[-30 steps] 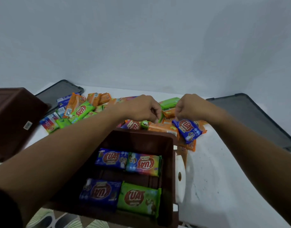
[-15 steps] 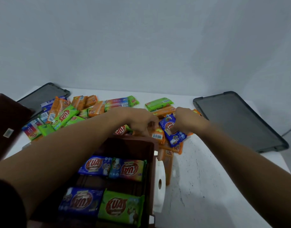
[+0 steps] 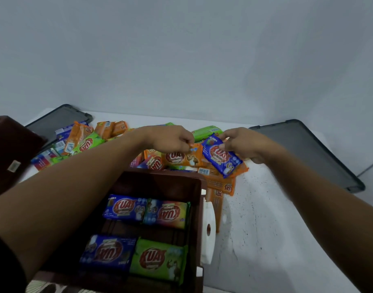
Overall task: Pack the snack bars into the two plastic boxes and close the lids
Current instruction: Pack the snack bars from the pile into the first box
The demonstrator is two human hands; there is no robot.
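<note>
KUAT in red on the blue bar (image 3: pixel 221 158) pinched by the right hand (image 3: pixel 244 144), small FLORA at its far end. KUAT on the orange bar (image 3: pixel 182 157) the left hand (image 3: pixel 172 138) pinches. Inside the box (image 3: pixel 199 208), far-left blue wrapper (image 3: pixel 125 208): FLORA, KUAT; near-right green wrapper (image 3: pixel 158 259): KUAT.

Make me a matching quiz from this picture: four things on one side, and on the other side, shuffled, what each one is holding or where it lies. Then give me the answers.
Column one
1. left hand
2. right hand
3. open brown box
4. grey lid on the right

Column two
a. lies flat on the white table
b. holds four snack bars, two rows of two
c. pinches an orange bar
d. grips a blue bar

Pairs: 1-c, 2-d, 3-b, 4-a
</note>
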